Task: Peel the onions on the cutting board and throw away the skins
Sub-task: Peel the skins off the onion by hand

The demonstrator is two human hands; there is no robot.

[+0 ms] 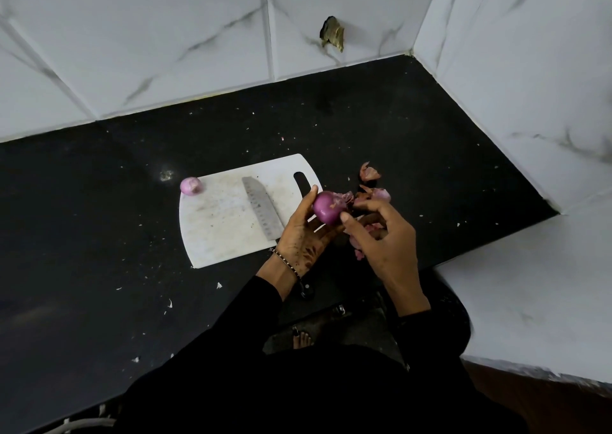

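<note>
Since the head camera is my only view, everything here comes from it. The left hand (303,235) cradles a red onion (326,207) over the right edge of the cutting board (222,231). Its thumb stands up along the onion's left flank and the other fingers are curled underneath.

The right hand (387,245) comes in from the right. Its thumb tip rests against the onion's lower right side, and its forefinger reaches toward a flap of loose skin (342,198) lifting off the top right. I think thumb and forefinger are pinching that flap, but it is small in frame and I can't be sure. The remaining fingers hang loosely curled.

What matters for the next pull is that the flap sits on the side facing the right hand. I'd judge the right hand should strip it rightward, away from the left palm. I can't make out which way the onion runs stem to root.

A second onion (191,186), paler and apparently bare, sits at the board's far left corner. The knife (261,206) lies on the board, blade pointing away. Shed skins (371,172) lie loose on the black counter (99,202) just right of the board. No bin or bowl is in view, so I cannot place where they go.
</note>
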